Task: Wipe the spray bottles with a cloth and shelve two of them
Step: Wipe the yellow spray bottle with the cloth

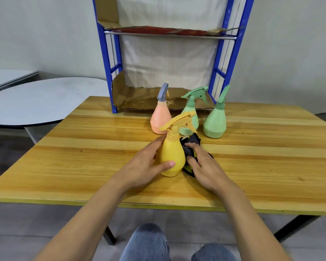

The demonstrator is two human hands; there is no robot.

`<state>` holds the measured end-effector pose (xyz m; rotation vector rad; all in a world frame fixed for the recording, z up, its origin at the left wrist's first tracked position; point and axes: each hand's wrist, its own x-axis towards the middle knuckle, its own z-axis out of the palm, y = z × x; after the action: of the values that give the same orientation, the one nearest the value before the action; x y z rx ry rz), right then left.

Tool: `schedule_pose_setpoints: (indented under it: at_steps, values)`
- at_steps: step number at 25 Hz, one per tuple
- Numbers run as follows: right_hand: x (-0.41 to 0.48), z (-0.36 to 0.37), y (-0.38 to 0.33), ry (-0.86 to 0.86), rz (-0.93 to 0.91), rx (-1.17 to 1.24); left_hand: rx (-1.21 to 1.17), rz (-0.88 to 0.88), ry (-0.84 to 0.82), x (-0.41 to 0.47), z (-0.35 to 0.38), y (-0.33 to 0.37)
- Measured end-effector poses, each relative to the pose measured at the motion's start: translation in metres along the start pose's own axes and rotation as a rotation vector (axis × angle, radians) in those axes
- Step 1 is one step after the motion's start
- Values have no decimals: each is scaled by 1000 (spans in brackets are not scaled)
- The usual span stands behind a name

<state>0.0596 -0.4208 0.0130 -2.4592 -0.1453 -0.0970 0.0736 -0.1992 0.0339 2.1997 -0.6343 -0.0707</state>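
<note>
A yellow spray bottle (pixel 172 153) stands upright in the middle of the wooden table (pixel 83 166). My left hand (pixel 145 164) wraps its left side, thumb across the front. My right hand (pixel 205 168) presses a dark cloth (pixel 191 143) with yellow trim against the bottle's right side. Behind stand a pink bottle (pixel 160 118) with a grey-blue trigger and two green bottles (pixel 191 117) (pixel 216 120). A blue metal shelf rack (pixel 109 72) stands at the table's far edge, its lower shelf lined with cardboard (pixel 139 100).
A round grey table (pixel 36 100) sits to the left, beyond the wooden table. The rack's upper shelf (pixel 169 33) carries cardboard too. A white cloth backs the rack. My knees in jeans show below the table's near edge.
</note>
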Motion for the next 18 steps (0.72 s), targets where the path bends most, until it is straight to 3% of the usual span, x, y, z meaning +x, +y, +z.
schedule_pose_setpoints:
  at_steps: [4, 9, 15, 18]
  values:
    - [-2, 1, -5, 53, 39, 10, -14, 4, 144, 6, 17, -6]
    - [-36, 27, -29, 206, 24, -39, 75, -131, 265, 24, 17, -2]
    - [-22, 27, -22, 267, 49, 38, 92, -160, 266, 8, 5, 5]
    - [-13, 21, -13, 240, 7, 93, 91, -140, 167, 1, -16, 1]
